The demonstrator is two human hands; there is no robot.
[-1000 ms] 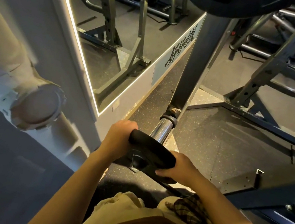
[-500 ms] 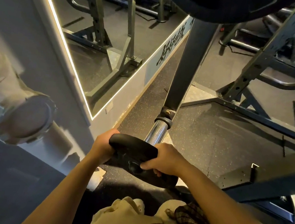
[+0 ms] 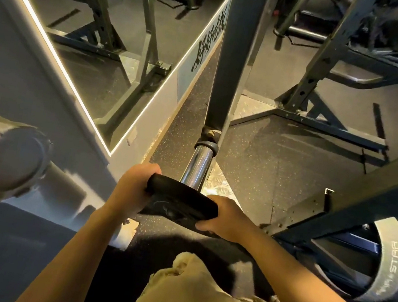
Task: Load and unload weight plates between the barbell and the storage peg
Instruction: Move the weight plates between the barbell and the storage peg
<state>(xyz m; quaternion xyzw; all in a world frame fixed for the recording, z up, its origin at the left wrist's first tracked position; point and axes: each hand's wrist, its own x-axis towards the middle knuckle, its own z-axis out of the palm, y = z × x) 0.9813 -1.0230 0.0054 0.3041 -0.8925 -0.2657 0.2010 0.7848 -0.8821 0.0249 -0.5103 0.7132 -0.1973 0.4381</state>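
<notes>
Plate [image 3: 181, 204]: small, black, round, held in the near centre of the scene at the near end of a chrome storage peg [image 3: 196, 167]. The peg's polished sleeve meets the plate's far face; whether the peg's tip has entered the plate's bore cannot be told, as the plate hides it. The plate is tilted, its far rim raised.

Left hand [image 3: 133, 188]: grip closed round the plate's left rim, fingers curled over the far edge. Right hand [image 3: 227, 220]: grip closed on the plate's right rim, thumb on the near face, fingers wrapped behind.

The peg projects from the foot of a dark upright post [image 3: 235, 59], with a collar where peg joins post. Floor [image 3: 257, 160]: dark speckled rubber. To the left, a mirror [image 3: 101, 37] edged by a lit strip reflects rack frames. To the far right stands a rack frame [image 3: 322, 66] with a drilled upright. At near right, a grey-rimmed plate [image 3: 388, 264] sits behind a dark beam [image 3: 370, 190].
</notes>
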